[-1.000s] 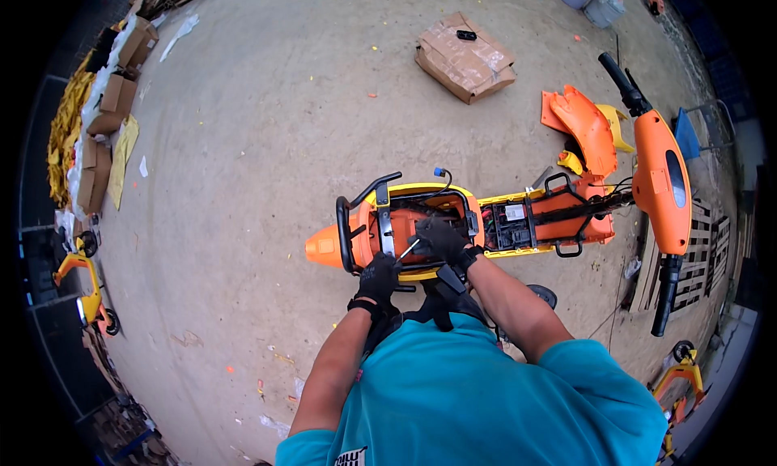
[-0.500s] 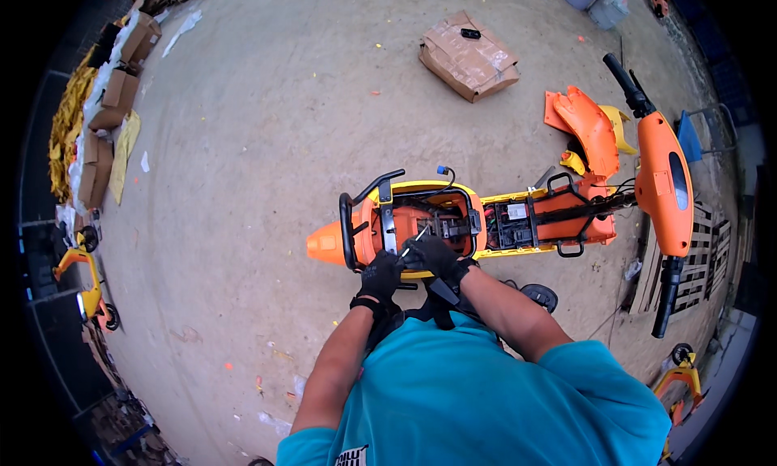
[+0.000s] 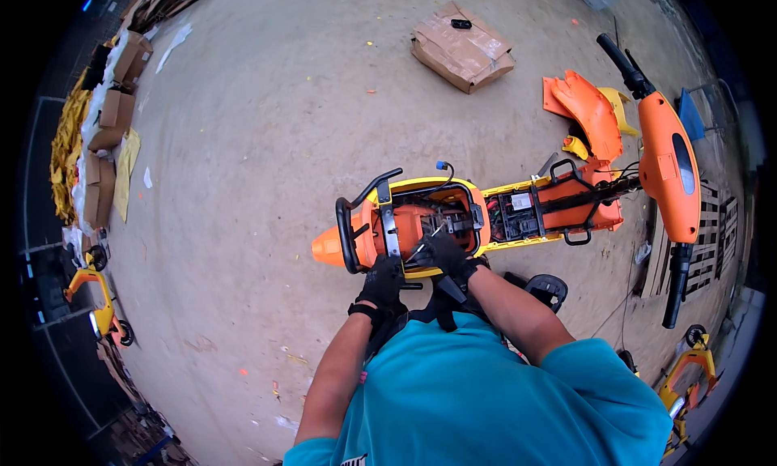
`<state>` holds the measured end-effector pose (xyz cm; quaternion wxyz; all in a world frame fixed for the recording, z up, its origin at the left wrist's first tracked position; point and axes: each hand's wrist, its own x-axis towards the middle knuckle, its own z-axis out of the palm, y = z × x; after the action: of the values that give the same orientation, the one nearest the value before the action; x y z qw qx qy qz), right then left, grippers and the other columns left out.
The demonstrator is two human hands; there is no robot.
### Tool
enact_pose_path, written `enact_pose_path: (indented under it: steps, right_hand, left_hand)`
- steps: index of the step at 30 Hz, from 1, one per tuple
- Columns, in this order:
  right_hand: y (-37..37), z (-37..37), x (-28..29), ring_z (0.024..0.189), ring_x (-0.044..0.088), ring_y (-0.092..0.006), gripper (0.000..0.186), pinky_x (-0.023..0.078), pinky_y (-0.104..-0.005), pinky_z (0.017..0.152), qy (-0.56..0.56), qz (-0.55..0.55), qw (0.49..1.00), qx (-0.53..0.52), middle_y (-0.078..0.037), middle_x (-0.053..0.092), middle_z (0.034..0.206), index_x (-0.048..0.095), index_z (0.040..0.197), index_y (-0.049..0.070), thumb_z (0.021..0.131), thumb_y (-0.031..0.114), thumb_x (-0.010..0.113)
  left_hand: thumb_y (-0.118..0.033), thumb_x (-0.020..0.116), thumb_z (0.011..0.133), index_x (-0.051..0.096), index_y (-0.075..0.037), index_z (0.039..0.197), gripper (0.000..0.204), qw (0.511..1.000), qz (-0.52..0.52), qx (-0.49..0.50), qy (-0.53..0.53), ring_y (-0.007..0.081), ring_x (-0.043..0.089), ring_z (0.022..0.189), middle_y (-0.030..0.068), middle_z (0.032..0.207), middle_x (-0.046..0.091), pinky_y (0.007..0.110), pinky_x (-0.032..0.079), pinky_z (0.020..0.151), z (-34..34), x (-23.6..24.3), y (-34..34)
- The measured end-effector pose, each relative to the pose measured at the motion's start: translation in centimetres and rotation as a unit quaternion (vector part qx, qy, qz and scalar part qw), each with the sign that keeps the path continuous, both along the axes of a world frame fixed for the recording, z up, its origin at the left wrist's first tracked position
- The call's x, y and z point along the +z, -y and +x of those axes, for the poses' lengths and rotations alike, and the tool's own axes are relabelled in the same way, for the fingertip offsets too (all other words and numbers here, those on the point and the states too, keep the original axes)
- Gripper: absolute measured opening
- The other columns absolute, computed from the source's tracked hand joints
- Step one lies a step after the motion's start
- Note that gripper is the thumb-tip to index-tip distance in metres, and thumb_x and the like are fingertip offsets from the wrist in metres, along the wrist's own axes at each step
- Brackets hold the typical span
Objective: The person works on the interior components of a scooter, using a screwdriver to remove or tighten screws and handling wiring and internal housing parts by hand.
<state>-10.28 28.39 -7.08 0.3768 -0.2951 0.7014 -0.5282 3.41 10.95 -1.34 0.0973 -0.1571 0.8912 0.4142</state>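
An orange and yellow electric scooter (image 3: 344,241) stands in front of me, its seat section uncovered and parts bare inside. My right hand (image 3: 447,254), in a black glove, is closed on a thin silver rod-like tool (image 3: 417,253) that slants over the open seat bay. Its exact kind is too small to tell. My left hand (image 3: 380,281), also gloved in black, has its fingers curled at the near side of the bay, beside the silver cross bracket (image 3: 391,229). What those fingers hold, if anything, is hidden. A black tubular rail (image 3: 346,223) curves round the rear end.
To the right rise the scooter's handlebars (image 3: 670,168). Orange body panels (image 3: 591,114) lie on the floor beyond the frame. Farther off is a flattened carton (image 3: 463,46) with a small black object on it. Wooden pallets (image 3: 708,239) lie right; boxes (image 3: 101,182) line the left.
The view has shifted slightly. My right hand has moved a little right and away from the left hand, and the rod-like tool has moved with it.
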Motion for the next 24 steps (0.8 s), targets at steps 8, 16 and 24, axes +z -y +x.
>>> enact_pose_path:
  steps: [8, 16, 24]
  right_hand:
    - [0.5, 1.9, -0.3, 0.081, 0.069, -0.0244, 0.014, 0.058, -0.0344, 0.074, 0.348, -0.028, 0.926, -0.143, -0.014, 0.069, 0.094, 0.059, 0.098, 0.001, 0.088, 0.010, 0.063]
    - [1.9, 3.6, -1.1, 0.079, 0.069, -0.0254, 0.018, 0.060, -0.0363, 0.072, 0.479, -0.017, 0.834, -0.275, -0.017, 0.067, 0.092, 0.057, 0.101, 0.000, 0.097, 0.018, 0.052]
    - [2.1, 3.5, -0.3, 0.079, 0.070, -0.0256, 0.020, 0.061, -0.0376, 0.070, 0.520, -0.031, 0.802, -0.292, -0.016, 0.067, 0.095, 0.056, 0.102, 0.001, 0.098, 0.019, 0.052]
  left_hand:
    - [-0.015, 0.065, 0.077, 0.065, -0.004, 0.094, 0.020, 0.997, -0.044, -0.031, 0.047, 0.0392, 0.060, 0.086, 0.0192, 0.089, 0.060, 0.045, 0.049, 0.075, -0.5, 0.9, 0.2]
    - [-0.017, 0.068, 0.075, 0.067, -0.004, 0.095, 0.024, 0.995, -0.019, -0.029, 0.095, 0.0365, 0.060, 0.093, 0.0193, 0.092, 0.063, 0.043, 0.049, 0.080, -1.9, 3.2, -0.1]
    - [-0.018, 0.069, 0.075, 0.069, -0.005, 0.100, 0.027, 0.991, -0.041, -0.065, 0.105, 0.0350, 0.061, 0.094, 0.0165, 0.092, 0.066, 0.042, 0.049, 0.082, -2.7, 4.6, -0.1]
